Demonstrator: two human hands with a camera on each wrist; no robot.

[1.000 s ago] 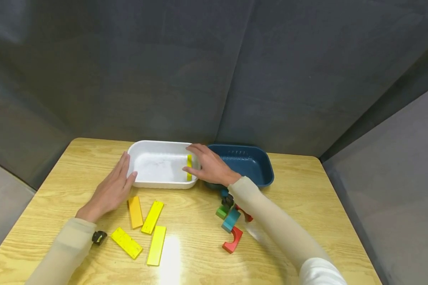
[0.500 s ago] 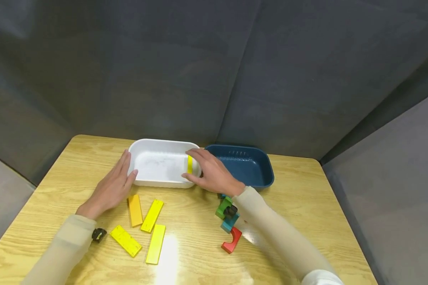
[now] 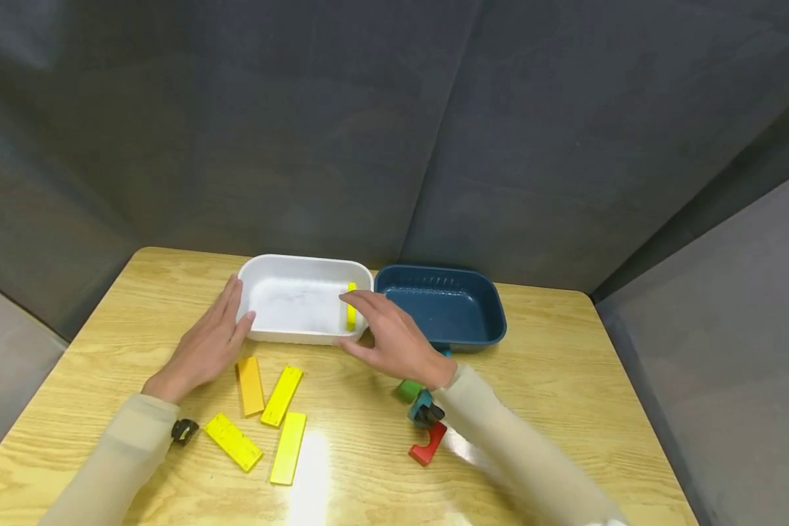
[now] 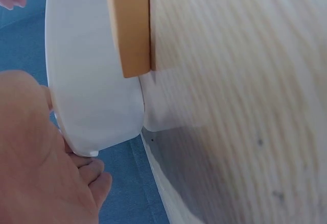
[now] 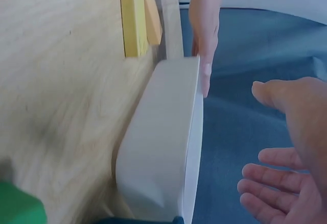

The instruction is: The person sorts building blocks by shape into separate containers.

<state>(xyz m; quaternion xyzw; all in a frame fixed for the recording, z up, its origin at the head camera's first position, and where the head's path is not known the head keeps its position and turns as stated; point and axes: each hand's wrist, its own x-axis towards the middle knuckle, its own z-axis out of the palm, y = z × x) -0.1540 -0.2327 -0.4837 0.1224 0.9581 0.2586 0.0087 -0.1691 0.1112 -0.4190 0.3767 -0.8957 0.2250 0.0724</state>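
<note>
A white tray [image 3: 289,303] stands on the table, with one yellow block [image 3: 351,307] on edge inside its right end. My left hand [image 3: 200,347] lies along the tray's left end, fingers straight and touching the wall; in the left wrist view the palm [image 4: 41,152] is beside the rim. Over the tray's near right corner hovers my right hand [image 3: 394,340], its thumb and fingers spread and holding nothing. In the right wrist view those fingers [image 5: 273,178] are apart from the tray. A dark blue tray [image 3: 447,310] adjoins the white one on the right.
Several yellow blocks [image 3: 281,396] and an orange block [image 3: 250,386] lie in front of the white tray. Green [image 3: 409,390], teal [image 3: 421,403] and red [image 3: 427,444] blocks lie partly under my right forearm. A dark cloth [image 3: 289,131] hangs behind the table.
My right hand has drawn back toward me from above the yellow block in the white tray, fingers still spread. The left hand has stayed at the tray's left end.
</note>
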